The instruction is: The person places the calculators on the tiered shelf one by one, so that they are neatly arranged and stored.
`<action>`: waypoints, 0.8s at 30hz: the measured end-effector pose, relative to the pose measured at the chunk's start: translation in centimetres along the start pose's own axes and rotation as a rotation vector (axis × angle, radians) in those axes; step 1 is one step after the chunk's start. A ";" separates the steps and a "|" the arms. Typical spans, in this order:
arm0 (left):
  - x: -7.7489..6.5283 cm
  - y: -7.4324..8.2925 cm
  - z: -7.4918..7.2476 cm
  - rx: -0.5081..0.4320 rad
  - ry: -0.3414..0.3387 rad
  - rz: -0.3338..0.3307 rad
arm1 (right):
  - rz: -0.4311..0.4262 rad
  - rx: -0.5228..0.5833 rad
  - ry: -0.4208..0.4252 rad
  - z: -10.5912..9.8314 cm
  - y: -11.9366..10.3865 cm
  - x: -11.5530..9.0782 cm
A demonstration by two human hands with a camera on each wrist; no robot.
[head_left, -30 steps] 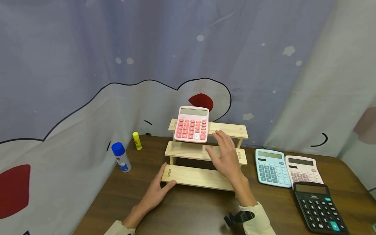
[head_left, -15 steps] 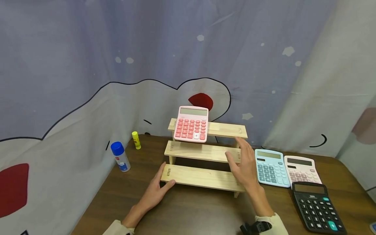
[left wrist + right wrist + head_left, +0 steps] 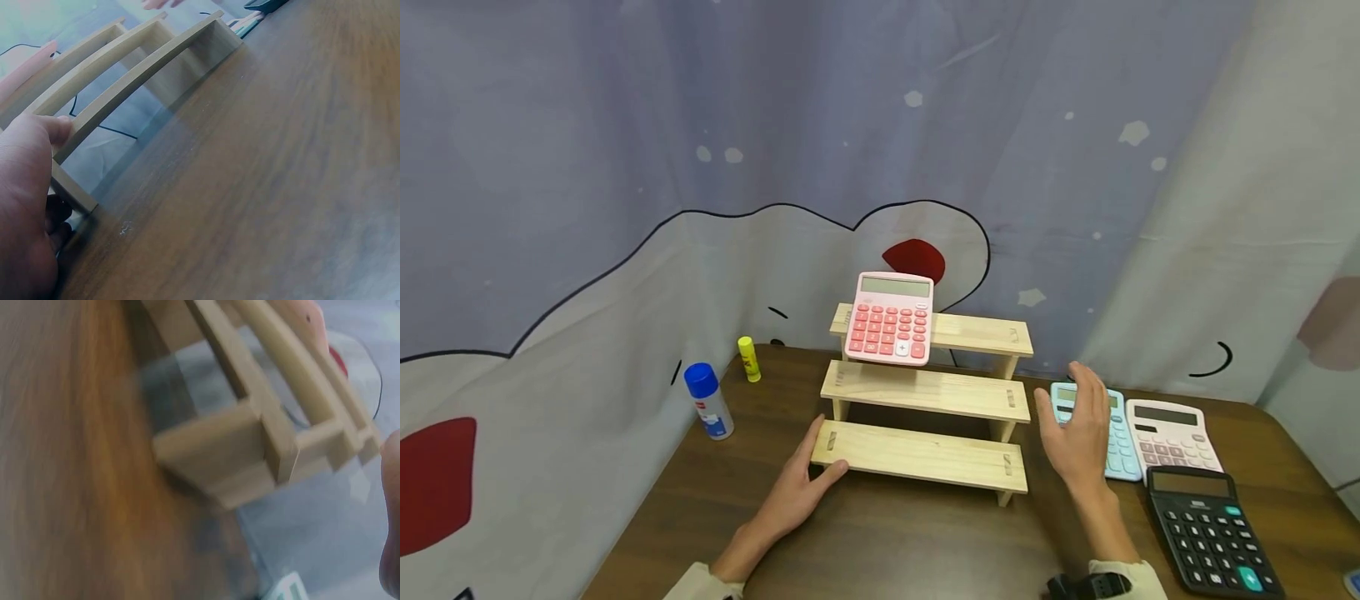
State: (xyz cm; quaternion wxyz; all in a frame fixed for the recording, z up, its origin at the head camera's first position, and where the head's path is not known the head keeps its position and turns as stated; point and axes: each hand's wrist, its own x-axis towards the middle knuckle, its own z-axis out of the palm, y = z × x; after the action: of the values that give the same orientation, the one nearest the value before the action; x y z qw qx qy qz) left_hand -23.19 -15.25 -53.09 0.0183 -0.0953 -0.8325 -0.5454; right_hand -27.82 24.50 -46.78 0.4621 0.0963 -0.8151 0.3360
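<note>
A three-tier wooden stand (image 3: 917, 454) sits on the brown table. On its top tier, toward the left end, leans a pink calculator (image 3: 890, 318). My left hand (image 3: 792, 487) grips the left end of the lowest tier; in the left wrist view its thumb (image 3: 57, 129) lies on the board's edge and its other fingers are mostly hidden. To the right of the stand, my right hand (image 3: 1078, 442) hovers with fingers extended and holds nothing. It covers part of a light blue calculator (image 3: 1122, 450); whether it touches it I cannot tell.
Right of the blue calculator lies a pale pink one (image 3: 1172, 433), with a black calculator (image 3: 1213, 529) in front. A blue-capped bottle (image 3: 709, 402) and a yellow glue stick (image 3: 748, 358) stand at the left. A patterned curtain (image 3: 1045, 167) hangs behind the table.
My right hand has moved right, from in front of the stand's tiers, past its right end, to the blue calculator. The left hand and the pink calculator have stayed in place.
</note>
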 end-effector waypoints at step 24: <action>0.0 0.0 0.0 -0.008 -0.002 -0.004 | 0.300 -0.286 -0.182 -2.2 5.3 -4.6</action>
State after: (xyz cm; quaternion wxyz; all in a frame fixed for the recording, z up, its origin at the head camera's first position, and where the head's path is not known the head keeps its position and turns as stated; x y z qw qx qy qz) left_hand -23.22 -15.25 -53.13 0.0160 -0.0940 -0.8305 -0.5488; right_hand -26.22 29.18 -52.18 0.3402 -0.0627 -0.8980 0.2719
